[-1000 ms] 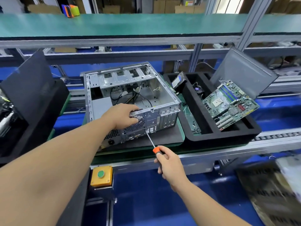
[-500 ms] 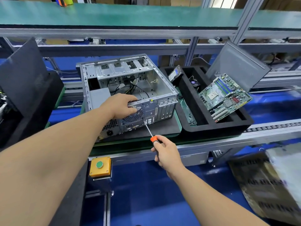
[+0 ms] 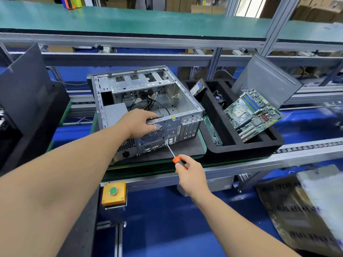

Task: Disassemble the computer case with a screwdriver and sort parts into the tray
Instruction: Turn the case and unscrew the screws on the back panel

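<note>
An open grey computer case [image 3: 187, 101] lies on its side on a dark mat, its rear panel facing me. My left hand [image 3: 139, 123] grips the top edge of that rear panel above the round fan grille [image 3: 155, 133]. My right hand [image 3: 189, 175] holds an orange-handled screwdriver [image 3: 176, 160]; its tip touches the rear panel just below the grille. To the right stands a black foam tray [image 3: 241, 149] holding a green motherboard [image 3: 252, 114], a hard drive [image 3: 197, 88] and a small fan [image 3: 218, 98].
A grey side panel [image 3: 265, 80] leans at the tray's back right. A dark panel [image 3: 26, 89] leans at the left. A yellow box with a green button [image 3: 113, 193] is mounted below the bench edge. A green shelf [image 3: 130, 21] runs overhead.
Both hands stay where they were on the case and the screwdriver. Only the camera view has shifted slightly.
</note>
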